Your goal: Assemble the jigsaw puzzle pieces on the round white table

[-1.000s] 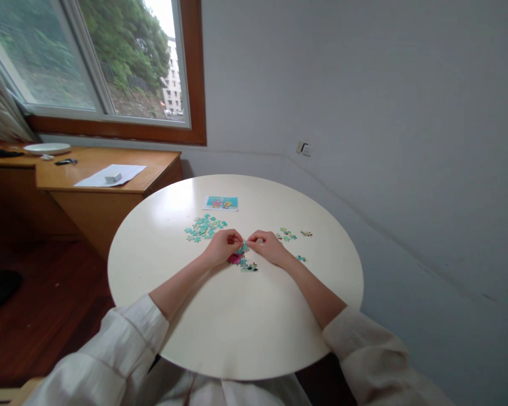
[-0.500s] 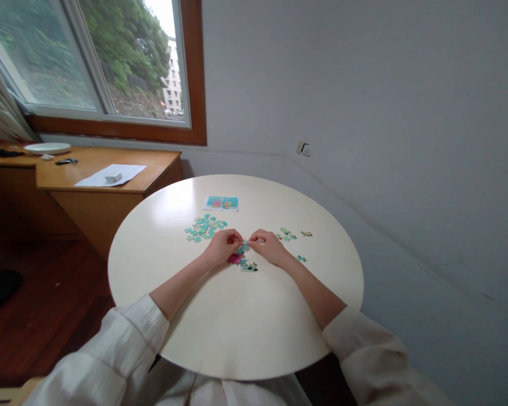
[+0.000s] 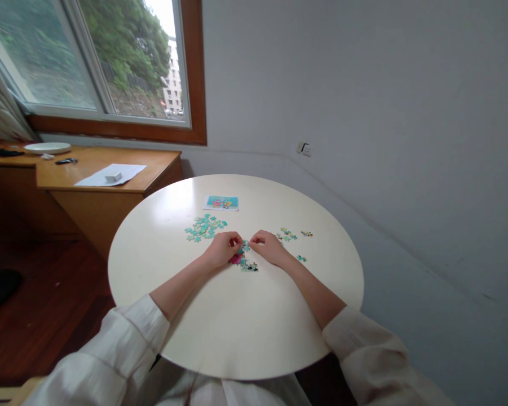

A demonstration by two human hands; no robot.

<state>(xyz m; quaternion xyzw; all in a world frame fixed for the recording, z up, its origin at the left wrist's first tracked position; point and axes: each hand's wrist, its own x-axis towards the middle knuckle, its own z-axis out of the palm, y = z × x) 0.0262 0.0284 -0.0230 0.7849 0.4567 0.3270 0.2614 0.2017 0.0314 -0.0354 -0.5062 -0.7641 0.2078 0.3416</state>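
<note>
My left hand (image 3: 222,248) and my right hand (image 3: 269,246) meet at the middle of a round white table (image 3: 220,332), fingers curled in pinches on small teal puzzle pieces (image 3: 244,246) between them. Just below the fingertips lies a joined patch of puzzle (image 3: 243,263) with pink and teal parts. A heap of loose teal pieces (image 3: 203,227) lies beyond my left hand. Smaller scatters of pieces (image 3: 288,234) lie past my right hand. A small picture card (image 3: 221,202) rests at the far side of the table.
A wooden desk (image 3: 97,194) stands at the left under a window, with a sheet of paper (image 3: 110,175), a white plate (image 3: 46,148) and small dark items. A grey wall with a socket (image 3: 304,149) runs along the right. Dark wood floor shows left.
Both hands stay almost in place; the fingertips shift slightly as they work the pieces together.
</note>
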